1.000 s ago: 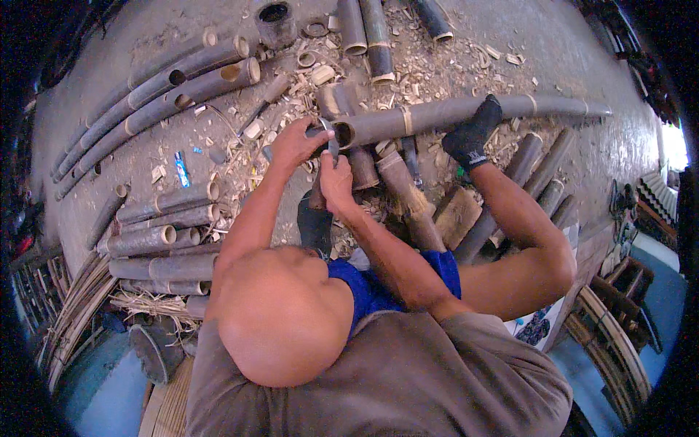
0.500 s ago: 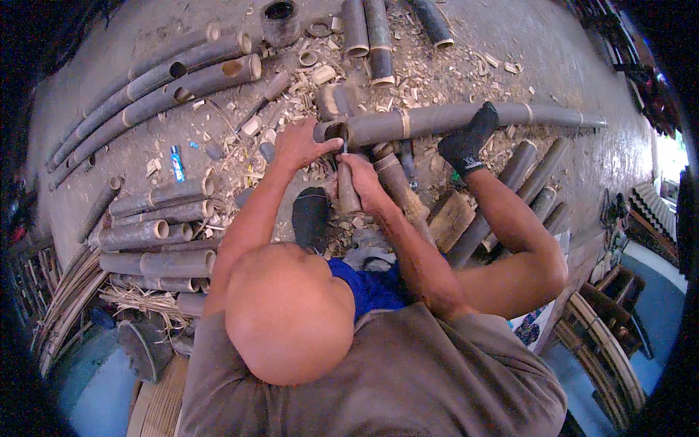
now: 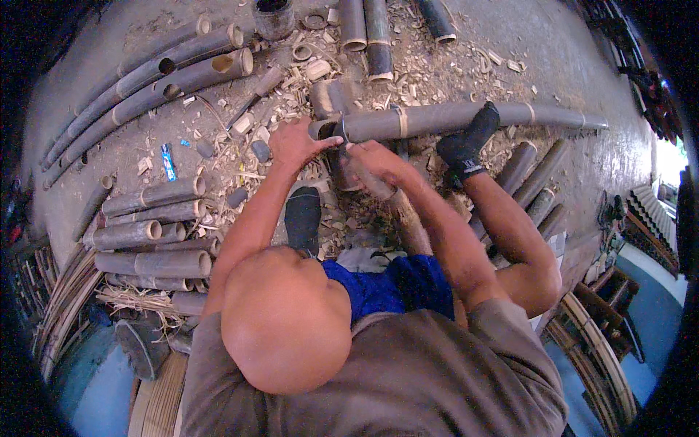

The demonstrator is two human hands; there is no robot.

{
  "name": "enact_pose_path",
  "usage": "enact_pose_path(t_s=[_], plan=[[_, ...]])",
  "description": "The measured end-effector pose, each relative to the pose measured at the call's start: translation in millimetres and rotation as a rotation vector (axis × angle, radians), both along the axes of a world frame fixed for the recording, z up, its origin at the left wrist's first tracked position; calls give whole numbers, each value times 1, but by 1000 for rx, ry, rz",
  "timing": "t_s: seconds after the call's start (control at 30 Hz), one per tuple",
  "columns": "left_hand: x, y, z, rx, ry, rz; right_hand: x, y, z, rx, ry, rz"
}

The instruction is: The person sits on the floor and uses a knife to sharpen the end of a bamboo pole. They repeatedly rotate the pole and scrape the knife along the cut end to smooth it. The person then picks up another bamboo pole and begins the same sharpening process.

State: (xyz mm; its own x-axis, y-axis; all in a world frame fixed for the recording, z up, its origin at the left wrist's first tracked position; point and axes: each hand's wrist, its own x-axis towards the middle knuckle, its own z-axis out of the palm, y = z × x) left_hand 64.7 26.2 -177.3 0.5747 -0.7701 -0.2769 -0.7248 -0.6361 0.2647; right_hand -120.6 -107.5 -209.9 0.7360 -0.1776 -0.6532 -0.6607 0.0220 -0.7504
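Note:
A long grey-brown bamboo pole (image 3: 444, 120) lies across the floor in front of me, with a hole cut near its left end. My left hand (image 3: 293, 143) grips that end, its thumb stretched toward the hole and touching the blade. My right hand (image 3: 378, 166) is closed round the thick wooden handle (image 3: 373, 183) of a knife. Its narrow blade (image 3: 344, 131) stands at the right edge of the hole; the tip is hard to make out. My right foot in a black sock (image 3: 470, 142) presses on the pole. Beneath the pole's left end is a short bamboo block (image 3: 331, 98).
Pale wood chips (image 3: 317, 69) litter the floor. Several holed bamboo poles (image 3: 138, 98) lie at the far left, and cut bamboo lengths (image 3: 156, 262) are stacked nearer. A second wooden-handled knife (image 3: 255, 96) rests among the chips. More bamboo lengths (image 3: 539, 167) lie at right.
My right hand has swung the knife handle outward to the right, so it now slants instead of pointing toward me. My left hand stays at the hole. The view has shifted slightly.

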Motion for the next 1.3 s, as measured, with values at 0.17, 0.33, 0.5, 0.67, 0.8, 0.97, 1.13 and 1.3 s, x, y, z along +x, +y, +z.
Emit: enact_pose_path(t_s=[0.17, 0.33, 0.5, 0.67, 0.8, 0.97, 1.13, 1.3], plan=[[2, 0, 4, 32, 56, 17, 27, -40, 46, 67, 200, 219], [-4, 4, 0, -58, -45, -13, 39, -47, 38, -187, 165, 542], [-26, 34, 4, -224, -153, -105, 17, -30, 64, -334, 64, 731], [-46, 23, -5, -280, -225, 28, 9, -40, 96, -314, 83, 667], [-51, 14, -5, -240, -222, 75, 18, -46, 91, -288, 151, 708], [-50, 15, -14, -267, -212, 87, 26, -51, 90, -163, 195, 747], [-50, 19, -17, -293, -240, 40, 28, -58, 55, 50, 233, 626], [-44, 27, -19, -293, -224, -25, 36, -53, 64, 178, 381, 494]])
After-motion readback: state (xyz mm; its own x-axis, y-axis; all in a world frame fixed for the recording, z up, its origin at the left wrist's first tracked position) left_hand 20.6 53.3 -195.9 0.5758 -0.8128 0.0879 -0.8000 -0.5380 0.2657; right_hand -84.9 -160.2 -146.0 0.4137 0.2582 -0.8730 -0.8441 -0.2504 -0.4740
